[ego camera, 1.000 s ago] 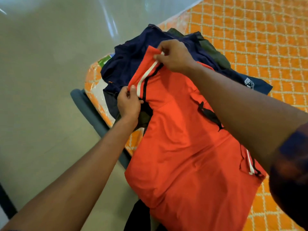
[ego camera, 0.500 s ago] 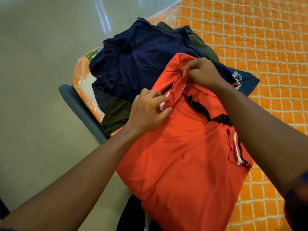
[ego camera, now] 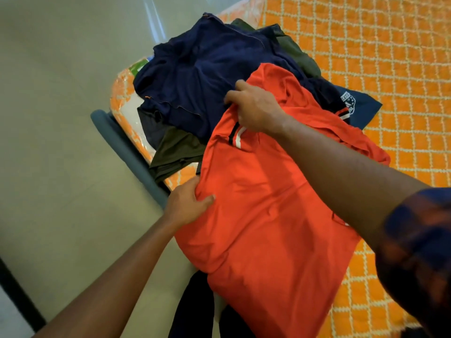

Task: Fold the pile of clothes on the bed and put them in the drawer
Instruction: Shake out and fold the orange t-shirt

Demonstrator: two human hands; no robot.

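Note:
A red shirt (ego camera: 263,215) with black and white sleeve stripes lies spread on the bed corner, its sleeve folded inward. My left hand (ego camera: 188,206) grips the shirt's left edge near the bed's side, thumb on top of the cloth. My right hand (ego camera: 253,106) holds the shirt's upper part at the folded sleeve, fingers curled over the fabric. Behind the red shirt lies a pile with a navy garment (ego camera: 200,74) on top and dark olive clothes (ego camera: 175,152) under it. No drawer is in view.
The bed carries an orange quilt (ego camera: 378,45) with a white lattice pattern. A grey-blue bed frame edge (ego camera: 127,147) runs along the left. Pale floor (ego camera: 48,118) lies left of the bed. A dark cloth (ego camera: 195,308) hangs below the red shirt's lower edge.
The sleeve has been folded onto the shirt's body. My left hand slid down from the sleeve to the shirt's left edge. My right hand moved left onto the folded sleeve.

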